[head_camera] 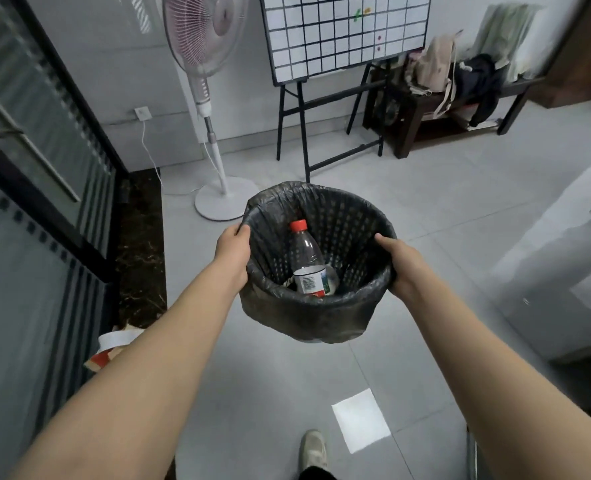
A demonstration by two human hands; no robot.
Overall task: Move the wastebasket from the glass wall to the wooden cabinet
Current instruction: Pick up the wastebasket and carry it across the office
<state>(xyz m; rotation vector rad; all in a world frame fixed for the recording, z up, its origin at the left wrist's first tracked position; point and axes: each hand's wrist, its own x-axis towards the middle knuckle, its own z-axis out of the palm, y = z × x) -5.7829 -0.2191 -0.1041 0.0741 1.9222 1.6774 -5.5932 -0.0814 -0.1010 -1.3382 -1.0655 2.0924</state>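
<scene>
Office: grid whiteboard (346, 29), glass wall (27, 168)

Left hand (233, 249) and right hand (403, 268) grip opposite rims of the wastebasket (308, 306), held above the floor (425, 209). A bottle (308, 261) lies inside. The glass wall (27, 168) is on the left.

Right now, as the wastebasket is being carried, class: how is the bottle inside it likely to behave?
The bottle looks like clear, empty plastic, so it is probably light. It leans loose against the wastebasket wall, so it may slide or roll if the basket tilts. Its red cap is on, so a spill seems unlikely. The left hand and right hand hold opposite rims, which should keep it level.
</scene>
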